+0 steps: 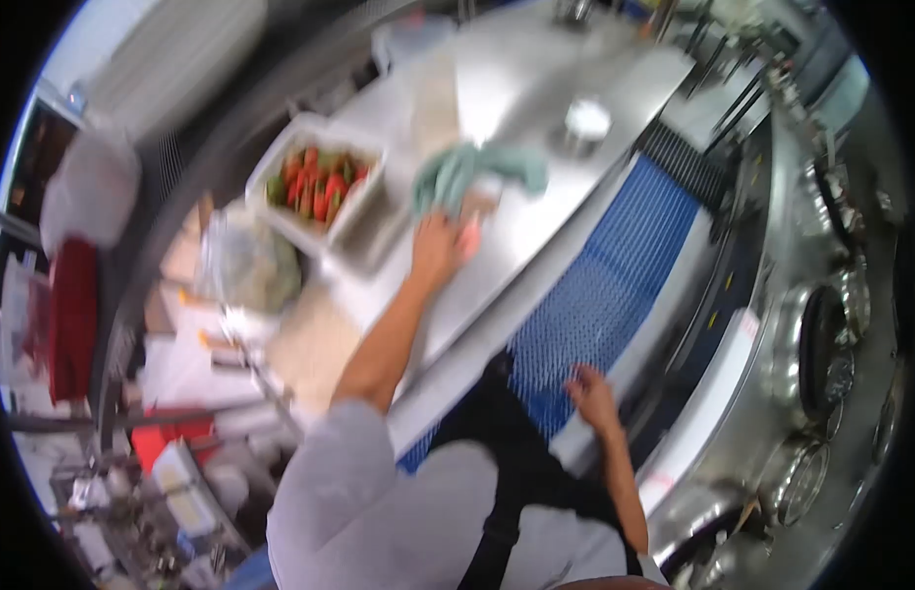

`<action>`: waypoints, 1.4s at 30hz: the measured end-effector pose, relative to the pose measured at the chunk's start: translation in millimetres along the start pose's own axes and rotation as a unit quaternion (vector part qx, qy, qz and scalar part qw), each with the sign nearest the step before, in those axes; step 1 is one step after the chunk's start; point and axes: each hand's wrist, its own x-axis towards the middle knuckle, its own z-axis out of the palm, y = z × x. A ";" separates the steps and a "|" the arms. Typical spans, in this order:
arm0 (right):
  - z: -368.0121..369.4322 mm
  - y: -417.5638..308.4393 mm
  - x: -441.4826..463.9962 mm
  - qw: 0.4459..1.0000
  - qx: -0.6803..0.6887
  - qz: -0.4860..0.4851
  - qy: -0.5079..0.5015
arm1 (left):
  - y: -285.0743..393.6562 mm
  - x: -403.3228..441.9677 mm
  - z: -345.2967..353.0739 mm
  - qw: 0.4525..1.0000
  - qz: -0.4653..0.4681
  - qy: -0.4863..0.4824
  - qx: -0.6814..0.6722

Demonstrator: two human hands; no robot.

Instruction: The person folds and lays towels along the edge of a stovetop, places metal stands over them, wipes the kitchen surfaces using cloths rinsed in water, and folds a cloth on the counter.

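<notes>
My left hand (440, 251) reaches over the steel counter, its fingers closed at the near edge of a crumpled green cloth (467, 172). Motion blur softens the fingertips, and a pinkish patch shows beside them. Left of that hand, a white rectangular tub (271, 157) holds red and green vegetables, perhaps peppers. Low on the right, my right hand (592, 395) hangs in front of my body over a blue mat, fingers loosely apart and holding nothing.
A round metal container (585, 123) with a white top stands near the counter's right edge. Filled clear plastic bags (246, 261) sit left of the tub, near a tan board (312, 339). Blue ridged matting (605, 285) covers the floor. Large round metal pans (821, 344) line the right side.
</notes>
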 end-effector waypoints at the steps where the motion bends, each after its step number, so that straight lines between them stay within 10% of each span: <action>1: -1.4 -31.0 19.6 1.000 0.023 -0.006 -0.002 | -3.9 7.5 -5.6 0.997 0.035 0.072 -0.014; 4: -6.2 -123.7 73.0 0.956 0.283 -0.071 -0.006 | 48.3 9.4 -82.0 0.979 0.005 0.112 -0.170; 6: -26.0 -187.8 91.8 0.950 0.290 -0.117 -0.009 | 87.9 -6.4 -78.4 0.852 -0.101 0.019 -0.513; 11: -61.6 -173.3 112.3 0.956 0.204 -0.206 0.052 | 105.0 -8.7 -72.3 0.860 -0.096 -0.107 -0.491; 15: -108.1 -118.7 76.5 0.887 0.449 -0.045 0.099 | 126.7 18.4 -114.7 0.713 -0.113 -0.546 -0.425; 20: -108.3 -130.4 43.1 0.963 0.212 -0.155 0.064 | 196.3 9.7 -37.6 0.786 0.065 -0.412 -0.457; 26: -110.0 -35.2 29.0 0.961 0.270 0.002 0.061 | 247.5 56.4 -41.4 0.540 -0.173 -0.402 -0.719; 30: -135.0 -71.6 21.1 0.875 0.410 -0.074 0.248 | 267.6 71.2 -16.3 0.601 -0.025 -0.509 -0.616; 34: -128.7 3.2 28.5 0.865 0.452 -0.053 0.211 | 326.7 72.5 -20.6 0.569 0.071 -0.594 -0.564; 40: -153.4 35.7 -38.6 0.868 0.388 0.077 0.301 | 291.4 89.3 98.1 0.669 -0.029 -0.581 -0.462; 42: -143.4 36.9 -28.9 0.849 0.430 0.089 0.294 | 332.3 66.5 91.2 0.774 0.396 -0.417 -0.265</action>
